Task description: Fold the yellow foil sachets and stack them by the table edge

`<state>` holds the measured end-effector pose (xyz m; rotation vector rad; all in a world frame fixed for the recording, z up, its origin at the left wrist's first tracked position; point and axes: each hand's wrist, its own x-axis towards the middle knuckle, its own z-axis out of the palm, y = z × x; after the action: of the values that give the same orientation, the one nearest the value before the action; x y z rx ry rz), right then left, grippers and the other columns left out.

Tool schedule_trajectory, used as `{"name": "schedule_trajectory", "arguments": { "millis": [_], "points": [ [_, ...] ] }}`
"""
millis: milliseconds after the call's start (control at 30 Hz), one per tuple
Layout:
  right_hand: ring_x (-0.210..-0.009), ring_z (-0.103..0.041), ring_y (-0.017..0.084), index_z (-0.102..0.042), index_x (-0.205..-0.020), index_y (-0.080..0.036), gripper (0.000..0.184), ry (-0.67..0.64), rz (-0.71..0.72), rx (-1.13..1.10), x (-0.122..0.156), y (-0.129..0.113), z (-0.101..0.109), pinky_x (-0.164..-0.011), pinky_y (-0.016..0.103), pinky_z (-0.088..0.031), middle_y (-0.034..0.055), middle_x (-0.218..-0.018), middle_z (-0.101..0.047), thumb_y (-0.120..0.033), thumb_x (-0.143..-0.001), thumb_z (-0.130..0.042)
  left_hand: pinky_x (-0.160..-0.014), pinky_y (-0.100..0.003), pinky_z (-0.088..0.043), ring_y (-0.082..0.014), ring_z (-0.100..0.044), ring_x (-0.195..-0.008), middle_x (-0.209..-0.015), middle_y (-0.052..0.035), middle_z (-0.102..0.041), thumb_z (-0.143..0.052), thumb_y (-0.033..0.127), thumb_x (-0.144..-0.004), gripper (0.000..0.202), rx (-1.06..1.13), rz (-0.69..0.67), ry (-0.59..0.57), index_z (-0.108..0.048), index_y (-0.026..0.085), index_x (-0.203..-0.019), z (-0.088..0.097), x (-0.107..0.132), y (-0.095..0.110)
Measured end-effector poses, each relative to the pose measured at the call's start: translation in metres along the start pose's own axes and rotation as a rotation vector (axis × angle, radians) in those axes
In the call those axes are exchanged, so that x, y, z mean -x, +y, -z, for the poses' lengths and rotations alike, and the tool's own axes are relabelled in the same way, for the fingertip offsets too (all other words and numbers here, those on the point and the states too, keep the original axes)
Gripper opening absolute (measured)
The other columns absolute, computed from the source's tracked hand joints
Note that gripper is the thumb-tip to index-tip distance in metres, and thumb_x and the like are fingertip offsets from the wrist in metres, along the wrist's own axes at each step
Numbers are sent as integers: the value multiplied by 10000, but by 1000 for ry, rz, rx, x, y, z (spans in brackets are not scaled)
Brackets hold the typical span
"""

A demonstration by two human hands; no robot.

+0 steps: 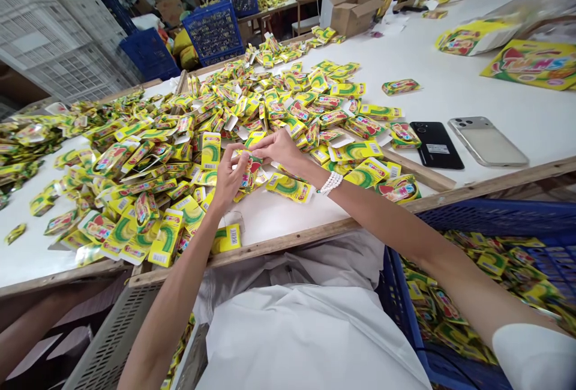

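Observation:
A small yellow and green printed cardboard box stands upright between my hands, just above the near part of the heap. My left hand is closed round its left side with thumb and fingers. At the box's top end, the fingertips of my right hand are pinched together; a white bead bracelet circles that wrist. Under and around both hands lies a heap of similar small boxes, some with white end flaps standing out. One box lies flat just below my right hand.
A wooden edge strip borders the white table. Two phones, black and pale, lie right. A blue crate of boxes stands below right, a grey crate below left. Another person's arm shows at left.

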<state>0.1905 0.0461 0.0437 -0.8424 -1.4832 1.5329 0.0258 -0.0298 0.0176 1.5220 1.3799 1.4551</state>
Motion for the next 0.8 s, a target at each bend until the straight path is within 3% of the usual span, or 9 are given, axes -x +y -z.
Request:
{"name": "schedule_trajectory", "arguments": {
  "millis": [167, 233, 433, 533, 667, 800],
  "points": [
    [-840, -809, 218, -907, -909, -165, 124, 48, 292, 245, -1, 8, -7, -769, 269, -639, 73, -901, -843, -135, -812, -837, -429, -171, -224, -55, -321, -467, -592, 101, -439, -741, 846, -847, 690, 14, 4, 31, -604, 226, -1119, 1, -1, 3],
    [-906, -822, 242, -910, -928, -174, 126, 65, 341, 276, 1, 8, -9, -815, 289, -641, 74, -950, -849, -148, -840, -823, -424, -177, -210, -55, -304, -460, -580, 104, -416, -740, 858, -839, 703, 21, -1, 28, -601, 227, -1117, 1, -1, 5],
    [-897, -814, 242, -891, -875, -153, 125, 124, 332, 331, 6, 7, -12, -819, 289, -629, 47, -893, -840, -153, -885, -767, -426, -192, -216, -55, -313, -447, -572, 101, -399, -768, 850, -827, 697, 61, 12, 7, -597, 236, -1109, 1, -1, 7],
    [-865, -805, 228, -866, -901, -149, 126, 83, 246, 197, 6, 5, -16, -789, 291, -644, 37, -881, -831, -240, -905, -780, -414, -197, -209, -48, -312, -437, -582, 98, -395, -762, 839, -845, 680, 92, 1, 102, -581, 241, -1112, 0, -3, 5],
    [-809, -803, 196, -780, -1030, -155, 236, 30, 113, -82, 8, 3, -22, -784, 299, -675, 39, -869, -821, -260, -836, -863, -417, -188, -306, -59, -397, -447, -639, 92, -444, -709, 811, -912, 622, 152, 8, 232, -530, 278, -1177, 2, -5, 0],
    [-734, -790, 182, -694, -1015, -196, 302, 27, 110, -36, 13, 2, -25, -727, 275, -667, 1, -780, -787, -287, -808, -894, -403, -179, -271, -48, -329, -442, -625, 103, -391, -708, 788, -931, 600, 145, -33, 267, -513, 289, -1202, 5, -4, -1]
  ]
}}
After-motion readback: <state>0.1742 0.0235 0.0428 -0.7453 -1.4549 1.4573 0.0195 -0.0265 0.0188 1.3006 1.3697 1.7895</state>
